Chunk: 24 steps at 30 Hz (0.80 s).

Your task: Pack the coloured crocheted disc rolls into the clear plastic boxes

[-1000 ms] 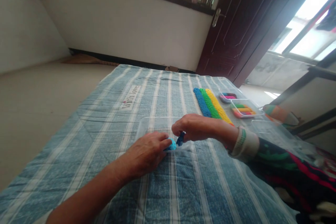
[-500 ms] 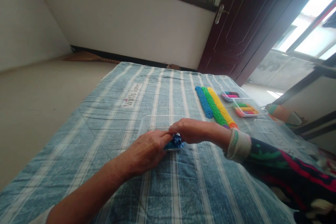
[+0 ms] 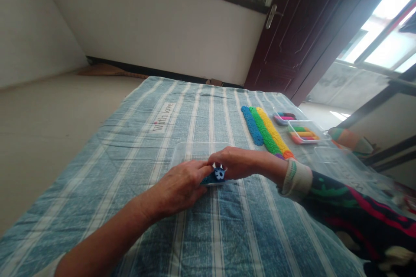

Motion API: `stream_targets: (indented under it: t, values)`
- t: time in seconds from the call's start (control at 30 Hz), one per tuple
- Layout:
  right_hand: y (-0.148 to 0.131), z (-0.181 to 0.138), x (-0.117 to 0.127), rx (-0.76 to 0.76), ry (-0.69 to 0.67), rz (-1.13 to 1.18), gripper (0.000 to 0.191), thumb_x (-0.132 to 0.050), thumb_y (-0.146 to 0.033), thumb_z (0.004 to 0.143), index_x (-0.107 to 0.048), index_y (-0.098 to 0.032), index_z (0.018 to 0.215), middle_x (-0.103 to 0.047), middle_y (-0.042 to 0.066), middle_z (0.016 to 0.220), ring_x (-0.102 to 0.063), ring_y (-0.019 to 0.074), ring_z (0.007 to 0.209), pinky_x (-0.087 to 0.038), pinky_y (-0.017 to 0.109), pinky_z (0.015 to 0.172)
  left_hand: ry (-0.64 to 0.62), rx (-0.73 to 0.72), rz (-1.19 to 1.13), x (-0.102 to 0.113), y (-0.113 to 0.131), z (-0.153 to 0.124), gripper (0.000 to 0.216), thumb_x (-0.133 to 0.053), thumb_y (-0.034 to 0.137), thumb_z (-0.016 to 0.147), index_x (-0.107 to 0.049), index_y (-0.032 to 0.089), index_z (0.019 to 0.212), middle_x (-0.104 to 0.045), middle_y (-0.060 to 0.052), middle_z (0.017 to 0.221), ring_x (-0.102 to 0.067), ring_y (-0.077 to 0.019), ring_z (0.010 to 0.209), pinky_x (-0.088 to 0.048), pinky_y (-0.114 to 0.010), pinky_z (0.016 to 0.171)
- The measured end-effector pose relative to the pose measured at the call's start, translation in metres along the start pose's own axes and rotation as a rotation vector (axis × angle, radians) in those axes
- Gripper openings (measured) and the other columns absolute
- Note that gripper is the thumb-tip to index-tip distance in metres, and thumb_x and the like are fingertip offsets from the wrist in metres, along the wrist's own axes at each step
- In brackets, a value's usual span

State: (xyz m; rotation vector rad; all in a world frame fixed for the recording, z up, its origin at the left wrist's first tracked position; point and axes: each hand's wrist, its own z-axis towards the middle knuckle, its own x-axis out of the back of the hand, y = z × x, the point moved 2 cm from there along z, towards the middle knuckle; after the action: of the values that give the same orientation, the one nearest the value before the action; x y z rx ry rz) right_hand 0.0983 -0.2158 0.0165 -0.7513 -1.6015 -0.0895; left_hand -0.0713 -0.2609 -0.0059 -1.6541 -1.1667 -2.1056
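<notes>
A clear plastic box sits on the cloth in front of me, with dark blue crocheted pieces inside. My left hand reaches over its near left side, fingers together across the blue pieces, thumb low by the front rim. From the right, my right hand curls its fingers into the box, fingertips close to those of the left. Between the hands a light blue flower-shaped piece with holes stands facing me, at the right hand's fingertips. Part of the grip is hidden behind the fingers.
Blue, green and yellow rows of crocheted pieces lie to the right. Behind them stand two clear boxes, one with pink and purple rolls, one with green and orange rolls. A clear lid lies nearby.
The light blue flower-shaped piece now faces me, its holes plainly showing, where a darker blue bunch showed before. Both hands have barely moved.
</notes>
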Motion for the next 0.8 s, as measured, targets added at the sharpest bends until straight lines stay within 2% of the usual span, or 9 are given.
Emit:
stream_targets:
  t: [0.13,0.27,0.47,0.63,0.8]
  values:
    - [-0.0059,0.0019,0.0069,-0.014,-0.084,-0.012,0.018,-0.061,-0.023,0.085,-0.066,-0.013,0.100,-0.069,0.005,0.085,-0.055,0.0107,0.067,-0.037,0.022,0.062,-0.041,0.007,0.046,-0.0005,0.0011,0.0008,0.044,-0.056,0.011,0.076,-0.060,0.023,0.119,-0.066,-0.007,0.122,-0.062,-0.0280,0.110,-0.049,-0.045,0.094]
    - [-0.0066,0.0043,0.0108,-0.049,-0.129,-0.042,0.026,-0.064,-0.020,0.081,-0.066,-0.013,0.106,-0.069,0.005,0.089,-0.055,0.0113,0.069,-0.038,0.022,0.062,-0.032,0.008,0.044,-0.0010,0.0008,0.0006,0.043,-0.056,0.011,0.076,-0.062,0.025,0.116,-0.066,-0.006,0.121,-0.062,-0.0271,0.110,-0.048,-0.043,0.095]
    - [-0.0022,0.0041,0.0078,-0.052,-0.118,-0.058,0.024,-0.065,-0.025,0.083,-0.067,-0.013,0.103,-0.069,0.005,0.086,-0.055,0.0117,0.069,-0.039,0.023,0.063,-0.021,0.015,0.030,-0.0001,0.0012,-0.0004,0.041,-0.056,0.013,0.076,-0.062,0.025,0.116,-0.067,-0.007,0.119,-0.063,-0.0268,0.108,-0.049,-0.042,0.092]
    - [-0.0021,-0.0011,0.0082,-0.053,-0.054,0.029,0.025,-0.066,-0.021,0.081,-0.067,-0.013,0.105,-0.069,0.005,0.088,-0.057,0.0113,0.072,-0.041,0.022,0.066,-0.008,0.006,0.017,0.0004,0.0019,-0.0003,0.042,-0.055,0.013,0.077,-0.061,0.024,0.117,-0.067,-0.007,0.119,-0.063,-0.0265,0.108,-0.049,-0.040,0.091]
    - [-0.0042,-0.0025,0.0114,-0.097,-0.072,0.023,0.034,-0.069,-0.016,0.076,-0.066,-0.013,0.110,-0.068,0.005,0.091,-0.056,0.0113,0.073,-0.040,0.021,0.065,-0.019,-0.003,0.012,0.0007,0.0024,-0.0002,0.043,-0.055,0.014,0.076,-0.061,0.024,0.117,-0.067,-0.006,0.119,-0.063,-0.0249,0.107,-0.048,-0.038,0.092]
